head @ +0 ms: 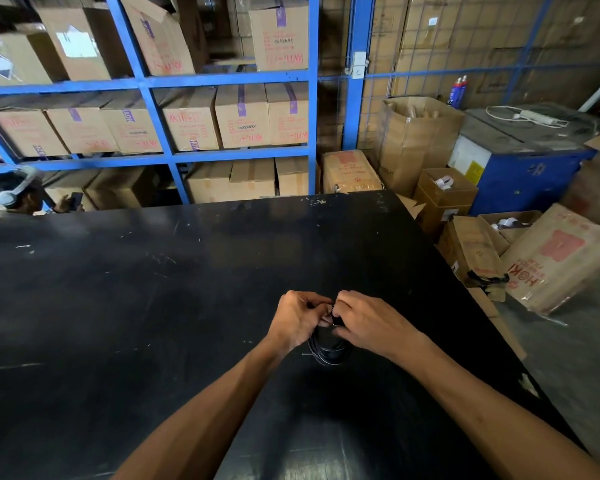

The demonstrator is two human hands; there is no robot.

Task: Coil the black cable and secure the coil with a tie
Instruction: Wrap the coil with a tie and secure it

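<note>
Low in the centre of the frame, my left hand (297, 318) and right hand (368, 322) met over the black table (153, 289), fingers pinched on the top of the coiled black cable (328, 351), which hung below my fingertips.

In the lower centre of the frame, the left hand (297, 320) and right hand (368, 323) are pinching together at the top of a small coiled black cable (328, 351), over a scuffed black tabletop (153, 289).
</note>
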